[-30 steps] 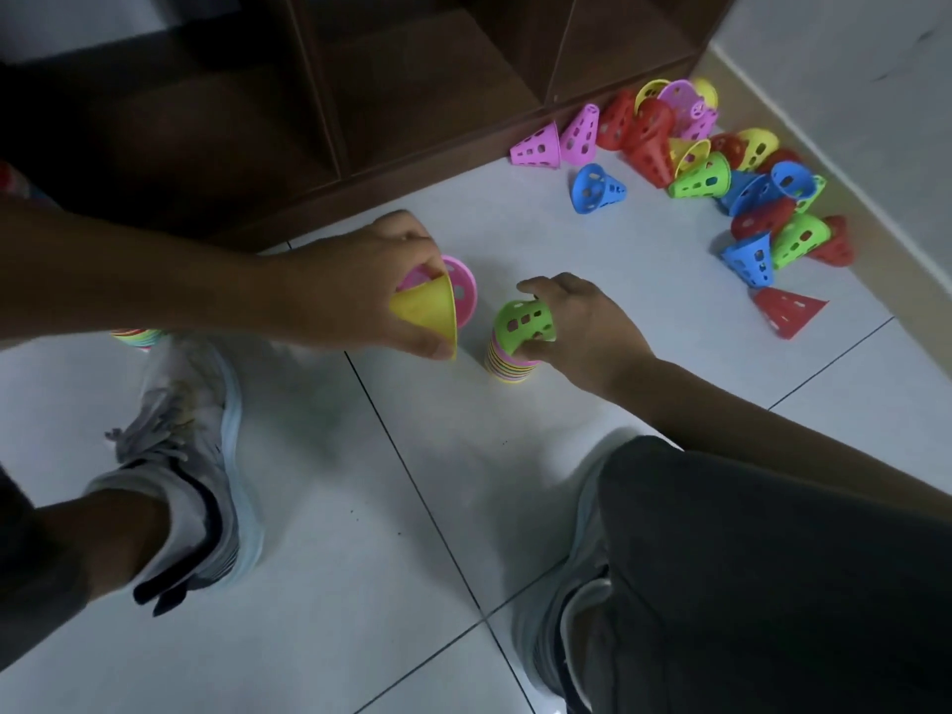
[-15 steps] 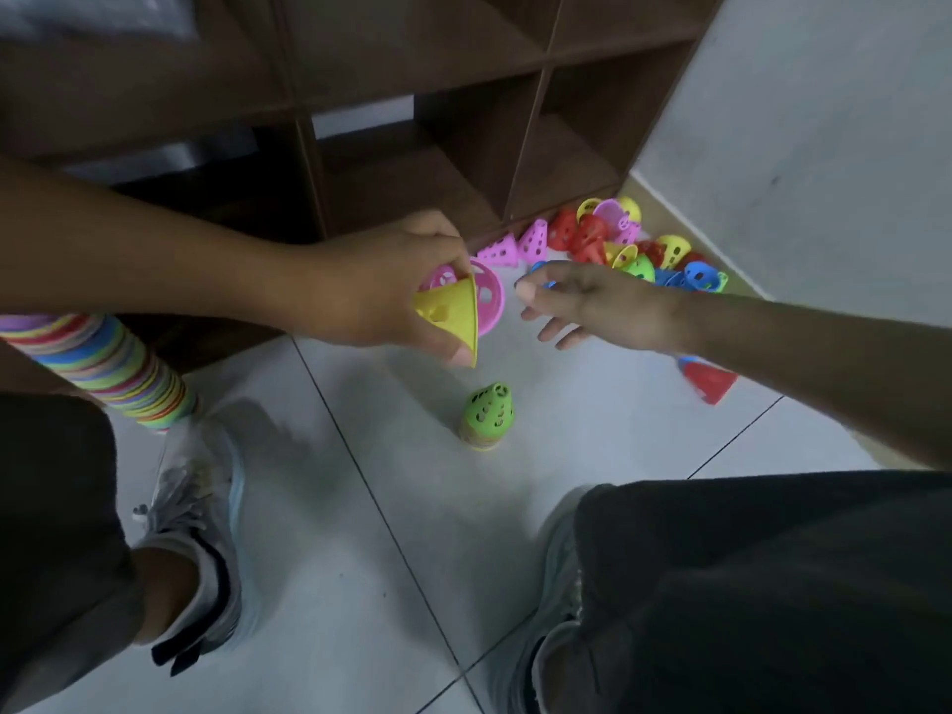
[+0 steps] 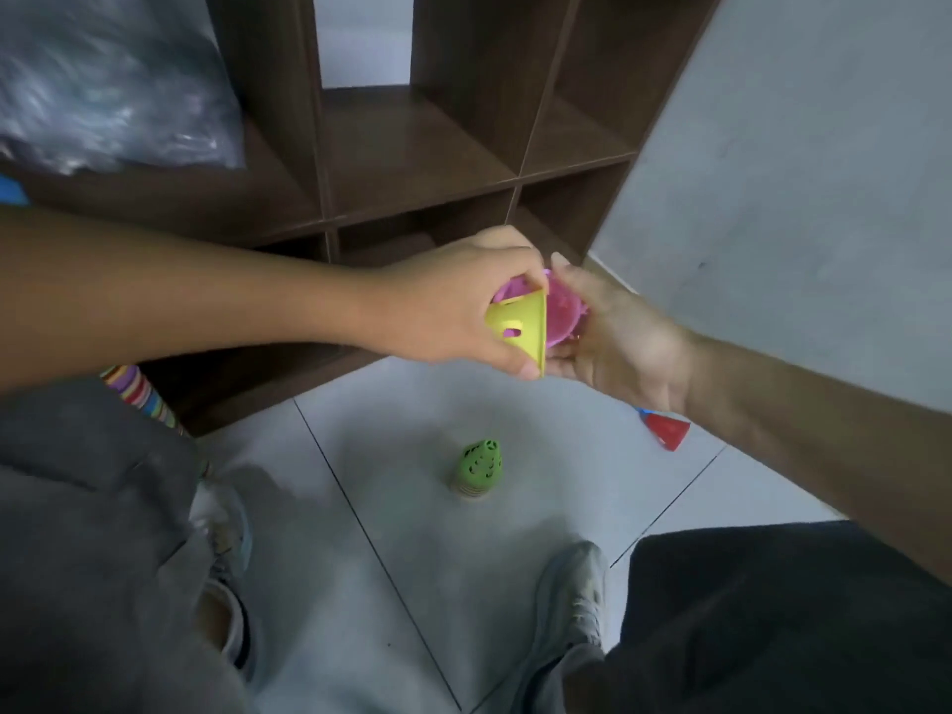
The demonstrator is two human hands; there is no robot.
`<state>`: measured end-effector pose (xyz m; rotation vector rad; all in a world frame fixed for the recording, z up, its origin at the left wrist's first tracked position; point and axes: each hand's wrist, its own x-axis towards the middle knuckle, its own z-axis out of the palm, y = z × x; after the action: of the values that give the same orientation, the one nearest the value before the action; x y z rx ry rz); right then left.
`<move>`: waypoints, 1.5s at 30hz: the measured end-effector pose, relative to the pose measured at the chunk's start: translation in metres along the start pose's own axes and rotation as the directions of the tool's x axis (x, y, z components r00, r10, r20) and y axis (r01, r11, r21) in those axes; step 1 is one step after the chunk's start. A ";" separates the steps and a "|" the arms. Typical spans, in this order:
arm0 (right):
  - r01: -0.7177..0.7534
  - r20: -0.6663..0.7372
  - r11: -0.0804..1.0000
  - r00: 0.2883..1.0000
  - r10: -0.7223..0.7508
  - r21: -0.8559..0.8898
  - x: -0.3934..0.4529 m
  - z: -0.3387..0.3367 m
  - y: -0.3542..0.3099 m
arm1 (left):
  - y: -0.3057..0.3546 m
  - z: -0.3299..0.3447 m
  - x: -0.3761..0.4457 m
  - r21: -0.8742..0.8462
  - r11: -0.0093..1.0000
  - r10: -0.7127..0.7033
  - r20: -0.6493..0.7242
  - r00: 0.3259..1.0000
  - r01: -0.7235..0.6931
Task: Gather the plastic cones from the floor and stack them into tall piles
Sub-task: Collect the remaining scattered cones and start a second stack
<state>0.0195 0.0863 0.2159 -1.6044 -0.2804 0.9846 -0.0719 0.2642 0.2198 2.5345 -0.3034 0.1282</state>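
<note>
Cones [image 3: 520, 327], yellow and pink, gripped by left hand [image 3: 453, 306]; right hand [image 3: 613, 342] cups the pink, fumbling could drop them.

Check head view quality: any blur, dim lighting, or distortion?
Head view: dim, flat light; motion blur smears the right hand and the plastic bag top left; left hand gripping the yellow cone is sharper; wide-angle bends the shelf uprights; green-topped stack soft.
</note>
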 end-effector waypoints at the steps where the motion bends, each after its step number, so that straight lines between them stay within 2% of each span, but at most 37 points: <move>1: 0.023 -0.060 0.999 0.998 -0.020 0.042 -0.005 -0.001 0.004 | 0.004 0.000 0.002 -0.024 1.000 0.017 0.016 1.000 -0.016; 4: 0.076 -0.219 0.989 0.975 -0.046 0.128 -0.018 -0.017 0.016 | 0.013 0.001 0.009 -0.070 0.996 0.057 0.061 0.997 -0.053; 8: 0.114 -0.410 0.990 0.909 -0.073 0.077 -0.048 -0.039 0.036 | 0.012 -0.006 0.017 -0.065 0.994 0.101 0.130 0.986 -0.093; 10: 0.154 -0.461 0.987 0.880 -0.112 0.055 -0.064 -0.046 0.044 | 0.009 -0.010 0.020 -0.080 0.994 0.094 0.182 0.979 -0.081; 12: 0.174 -0.435 0.985 0.886 -0.162 -0.014 -0.078 -0.048 0.045 | 0.006 -0.011 0.025 -0.062 0.995 0.086 0.215 0.973 -0.074; 17: 0.230 -0.231 0.966 0.940 -0.252 -0.116 -0.099 -0.039 0.033 | 0.014 -0.008 0.034 -0.123 0.989 0.113 0.217 0.970 -0.088; 19: 0.243 -0.214 0.958 0.938 -0.272 -0.156 -0.098 -0.034 0.030 | 0.019 -0.001 0.036 -0.169 0.981 0.131 0.241 0.962 -0.091; 22: 0.264 -0.229 0.960 0.933 -0.278 -0.090 -0.090 -0.037 0.031 | 0.023 0.011 0.041 -0.168 0.981 0.138 0.283 0.949 -0.093; 29: 0.180 -0.095 0.984 0.979 -0.180 -0.009 -0.053 -0.054 0.052 | 0.017 0.053 0.059 -0.176 0.984 0.082 0.309 0.947 -0.028; 36: -0.006 0.003 0.985 1.000 0.007 -0.175 -0.023 -0.081 0.068 | -0.003 0.094 0.073 -0.274 0.948 -0.020 0.452 0.892 0.160; 39: -0.116 -0.025 0.923 0.993 0.116 -0.368 -0.015 -0.095 0.082 | -0.017 0.115 0.078 -0.208 0.958 -0.071 0.491 0.868 0.196; 41: -0.177 -0.050 0.846 0.983 0.176 -0.502 -0.008 -0.107 0.095 | -0.032 0.125 0.080 -0.100 0.972 -0.129 0.524 0.842 0.211; 45: -0.191 -0.077 0.567 0.973 0.219 -0.802 0.003 -0.142 0.120 | -0.059 0.139 0.092 0.178 0.969 -0.244 0.599 0.762 0.170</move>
<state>0.0841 -0.0461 0.1033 -2.5136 -0.6468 1.1373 0.0356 0.2168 0.0871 2.6324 -0.2625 -0.8184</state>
